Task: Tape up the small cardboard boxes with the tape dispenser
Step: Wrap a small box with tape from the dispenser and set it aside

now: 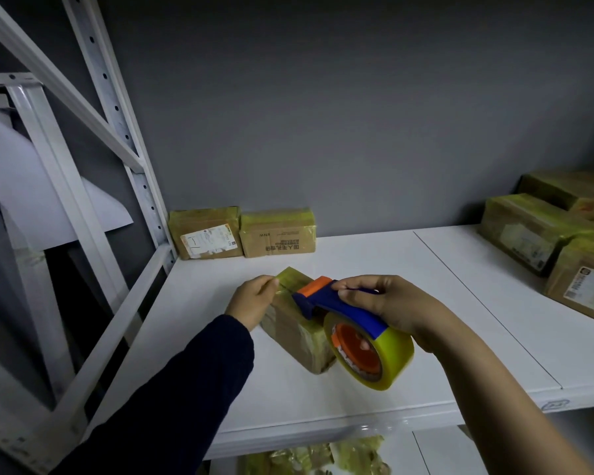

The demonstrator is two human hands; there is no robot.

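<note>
A small cardboard box [294,332], partly wrapped in yellowish tape, lies on the white shelf [408,279] in front of me. My left hand [252,299] pinches the tape's free end against the box's far top corner. My right hand [391,303] grips the blue and orange tape dispenser [340,303] by its handle. The dispenser's head sits over the box top. Its yellow tape roll [371,351] hangs at the box's near right side.
Two taped boxes [240,233] stand against the grey back wall. Several more taped boxes [556,234] are stacked at the right. A white metal rack upright [131,156] rises on the left. More taped parcels [323,455] lie on the shelf below.
</note>
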